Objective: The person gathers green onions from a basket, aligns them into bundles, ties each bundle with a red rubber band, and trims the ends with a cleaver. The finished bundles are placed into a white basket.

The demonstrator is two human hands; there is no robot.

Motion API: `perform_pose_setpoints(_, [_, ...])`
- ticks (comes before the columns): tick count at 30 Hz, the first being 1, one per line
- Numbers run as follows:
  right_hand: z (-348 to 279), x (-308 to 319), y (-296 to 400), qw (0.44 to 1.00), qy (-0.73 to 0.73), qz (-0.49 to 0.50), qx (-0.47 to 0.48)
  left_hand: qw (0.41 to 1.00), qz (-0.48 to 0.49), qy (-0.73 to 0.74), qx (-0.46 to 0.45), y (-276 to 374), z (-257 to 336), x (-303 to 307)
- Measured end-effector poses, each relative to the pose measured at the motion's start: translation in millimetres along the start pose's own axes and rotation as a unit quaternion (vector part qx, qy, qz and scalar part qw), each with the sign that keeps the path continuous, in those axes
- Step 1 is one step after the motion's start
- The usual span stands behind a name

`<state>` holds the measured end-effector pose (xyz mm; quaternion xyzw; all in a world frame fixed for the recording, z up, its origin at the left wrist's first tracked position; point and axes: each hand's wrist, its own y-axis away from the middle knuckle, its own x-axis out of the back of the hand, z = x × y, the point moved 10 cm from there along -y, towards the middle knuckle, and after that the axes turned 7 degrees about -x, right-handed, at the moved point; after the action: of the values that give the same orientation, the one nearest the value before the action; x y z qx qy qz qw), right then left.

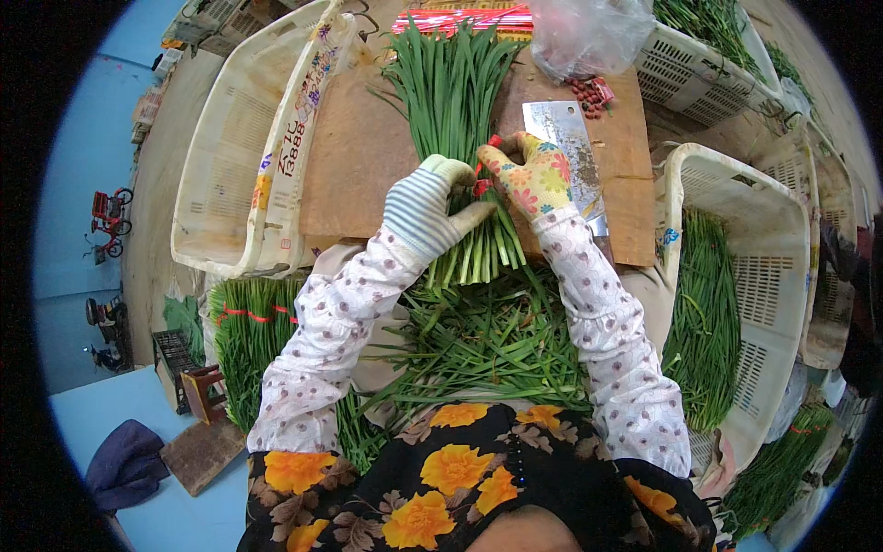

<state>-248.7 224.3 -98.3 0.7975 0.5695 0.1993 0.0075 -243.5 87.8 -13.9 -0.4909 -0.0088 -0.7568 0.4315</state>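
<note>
A bunch of green garlic chives lies on a brown wooden board, its cut stem ends pointing toward me. My left hand, in a striped knit glove, is wrapped around the bunch near the stems. In a flower-patterned glove, my right hand pinches a red tie at the bunch's right side. How far the tie goes around the stems is hidden. Just right of that hand, a cleaver with a stained blade rests on the board.
Loose leaf trimmings are heaped below the board. Red-banded bunches stand at left. A white plastic crate flanks the board; another crate at right holds chives. Red strips, a plastic bag and small reddish pieces lie at the far side.
</note>
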Motion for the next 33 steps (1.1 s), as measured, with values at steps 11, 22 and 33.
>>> perform_pose_setpoints(11, [-43.8,13.4,60.1,0.967,0.036,0.141,0.210,0.949,0.047,0.165,0.265,21.2,-91.6,-12.0])
perform_pose_setpoints(22, [-56.4,-7.5,66.3,0.959,0.208,0.012,0.192,0.896,0.178,0.246,0.323,62.7,-112.2,6.6])
perform_pose_setpoints(33, [-71.2,-35.9,60.0,0.941,0.117,-0.108,0.300,0.637,0.314,0.650,0.269,82.4,-28.8,-21.8])
